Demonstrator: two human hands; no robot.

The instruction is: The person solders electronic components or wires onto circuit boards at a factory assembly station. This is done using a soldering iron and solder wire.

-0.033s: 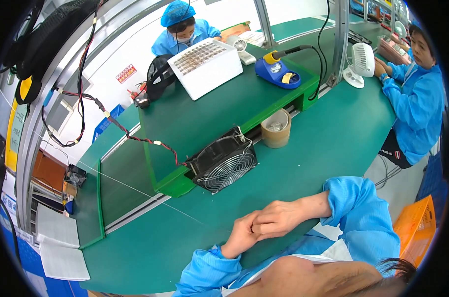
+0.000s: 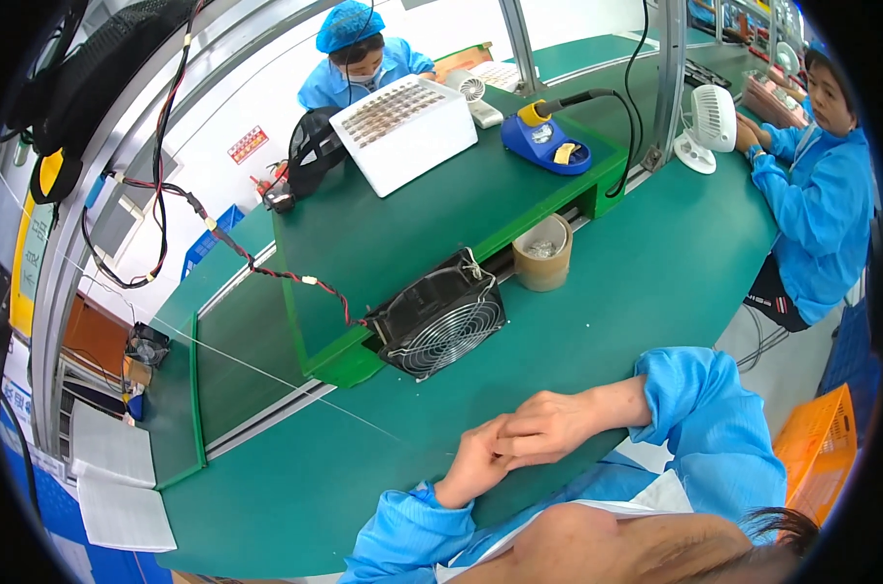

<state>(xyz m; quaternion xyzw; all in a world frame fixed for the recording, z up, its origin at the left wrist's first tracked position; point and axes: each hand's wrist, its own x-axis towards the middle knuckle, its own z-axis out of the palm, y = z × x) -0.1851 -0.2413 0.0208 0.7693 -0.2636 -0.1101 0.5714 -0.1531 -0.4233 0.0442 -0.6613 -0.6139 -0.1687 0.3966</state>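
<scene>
A long green workbench [image 2: 655, 292] fills the view, with a raised green shelf [image 2: 402, 234] across its middle and a metal frame rising behind it; two other people in blue coats and caps sit at it, one beyond the shelf and one at the right end. On the shelf stand a white tray of small parts [image 2: 402, 131] and a blue soldering station [image 2: 548, 144]; a black fan [image 2: 439, 316] leans against the shelf's front edge, a red and black cable [image 2: 256, 263] trailing from it, and a tan tape roll [image 2: 542, 253] sits just beside it.

Near the bench's front edge the person's left hand [image 2: 475, 465] and right hand [image 2: 553, 423] rest together, the right fingers laid over the left; both are closed on each other, and whether anything small lies between them cannot be told from here.

As a judgement, the main hazard is the fan: a sleeve or finger carried forward could meet its grille or snag the cable and drag it off its lean; the tape roll would tip from a careless sweep. Open bench lies to the left and right of the hands; the front edge is close below the wrists, so room to draw back is slight.
</scene>
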